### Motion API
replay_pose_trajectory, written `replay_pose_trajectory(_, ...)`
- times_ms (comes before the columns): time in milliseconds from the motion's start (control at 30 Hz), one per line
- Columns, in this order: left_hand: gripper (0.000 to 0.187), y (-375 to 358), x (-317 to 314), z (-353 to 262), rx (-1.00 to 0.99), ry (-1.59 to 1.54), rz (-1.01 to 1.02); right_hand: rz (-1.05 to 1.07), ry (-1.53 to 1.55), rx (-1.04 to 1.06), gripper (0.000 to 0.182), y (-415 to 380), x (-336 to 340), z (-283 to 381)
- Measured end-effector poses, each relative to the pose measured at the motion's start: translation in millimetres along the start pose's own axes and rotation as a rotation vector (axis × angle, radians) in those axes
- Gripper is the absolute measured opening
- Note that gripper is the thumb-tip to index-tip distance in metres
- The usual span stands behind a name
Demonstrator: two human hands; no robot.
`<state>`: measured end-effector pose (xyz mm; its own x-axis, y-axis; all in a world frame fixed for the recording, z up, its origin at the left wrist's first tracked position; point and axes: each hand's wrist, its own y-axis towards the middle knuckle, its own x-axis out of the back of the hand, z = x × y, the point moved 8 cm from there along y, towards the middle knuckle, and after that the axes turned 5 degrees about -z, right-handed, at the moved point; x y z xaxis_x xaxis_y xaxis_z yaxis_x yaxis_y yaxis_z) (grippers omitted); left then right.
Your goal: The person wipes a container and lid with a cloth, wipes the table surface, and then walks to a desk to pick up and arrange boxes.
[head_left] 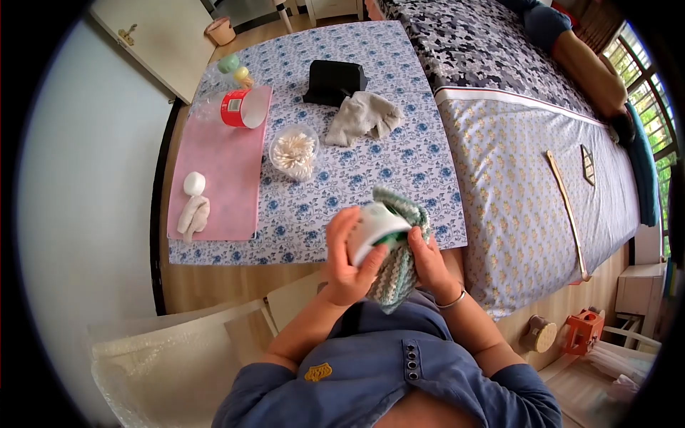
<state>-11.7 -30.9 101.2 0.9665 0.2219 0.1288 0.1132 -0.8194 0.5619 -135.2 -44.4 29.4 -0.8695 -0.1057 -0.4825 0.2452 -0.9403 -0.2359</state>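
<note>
My left hand [346, 260] is closed around a white cup-like container [372, 227] with green on it, held tilted over the table's front edge. A green and white striped knitted cloth [397, 277] is gripped in my right hand [431, 265], and it lies against the container's side and hangs below it. Just beyond my hands, a clear round tub of cotton swabs [295, 153] stands on the flowered tablecloth [357, 187]. The container is blurred, so its markings cannot be read.
On the pink mat [217, 160] are a red and white container [243, 109], a white round object [194, 183] and a rolled cloth [193, 217]. Behind lie a black case [335, 82] and grey cloth [364, 118]. Another person's leg [589, 71] rests on the bed [528, 178].
</note>
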Motion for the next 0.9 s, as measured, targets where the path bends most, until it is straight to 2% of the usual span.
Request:
replay_pose_trajectory(33, 0.049, -2, 6, 8, 0.082, -0.116, -0.112, -0.042, 0.099, -0.102, 0.045, -4, -1, -14)
replay_pose_trajectory(100, 0.044, 1, 8, 6, 0.084, -0.084, -0.14, -0.197, 0.114, 0.029, 0.043, -7, -5, -15)
replay_pose_trajectory(167, 0.042, 7, -4, 2, 0.047, 0.072, 0.035, -0.169, 0.103, 0.055, 0.042, -1, -1, -8)
replay_pose_trajectory(233, 0.041, 8, -5, 4, 0.065, 0.067, 0.068, -0.099, 0.068, -0.065, 0.039, 0, 8, -4)
replay_pose_trajectory(300, 0.043, 6, -16, 10, 0.188, -0.022, 0.309, 0.025, -0.174, 0.042, 0.041, 1, 11, 16)
replay_pose_trajectory(333, 0.045, -1, -19, 21, 0.372, -0.081, 0.395, 0.101, -0.244, 0.062, 0.044, 2, 7, 24)
replay_pose_trajectory(367, 0.045, -1, -18, 23, 0.376, -0.083, 0.396, 0.129, -0.277, 0.092, 0.044, 1, 1, 31)
replay_pose_trajectory(433, 0.048, -7, -24, 35, 0.505, -0.171, 0.427, 0.101, -0.42, 0.064, 0.042, 0, 2, 32)
replay_pose_trajectory(500, 0.049, -10, -24, 33, 0.516, -0.206, 0.385, 0.01, -0.363, 0.078, 0.042, -1, 3, 32)
replay_pose_trajectory(567, 0.048, -8, -16, 26, 0.468, -0.229, 0.197, -0.113, -0.243, 0.163, 0.04, -3, 6, 26)
replay_pose_trajectory(600, 0.048, -9, -16, 20, 0.511, -0.37, 0.063, -0.158, -0.136, 0.164, 0.039, -5, 4, 21)
replay_pose_trajectory(633, 0.048, -11, -14, 20, 0.542, -0.371, -0.005, -0.205, -0.027, 0.164, 0.038, -8, 2, 16)
replay_pose_trajectory(700, 0.047, -12, -12, 20, 0.493, -0.3, -0.048, -0.254, 0.077, 0.187, 0.036, -10, -1, 11)
replay_pose_trajectory(733, 0.047, -10, -12, 20, 0.493, -0.304, -0.04, -0.243, 0.079, 0.119, 0.035, -9, 2, 4)
replay_pose_trajectory(800, 0.045, -6, -15, 28, 0.565, -0.254, 0.157, -0.186, 0.021, 0.059, 0.034, -9, 5, 2)
replay_pose_trajectory(833, 0.045, -4, -9, 32, 0.566, -0.255, 0.164, -0.139, -0.037, 0.069, 0.034, -9, 6, 8)
replay_pose_trajectory(900, 0.043, -4, -20, 28, 0.54, -0.15, 0.467, 0.076, -0.171, 0.063, 0.036, -12, -5, 20)
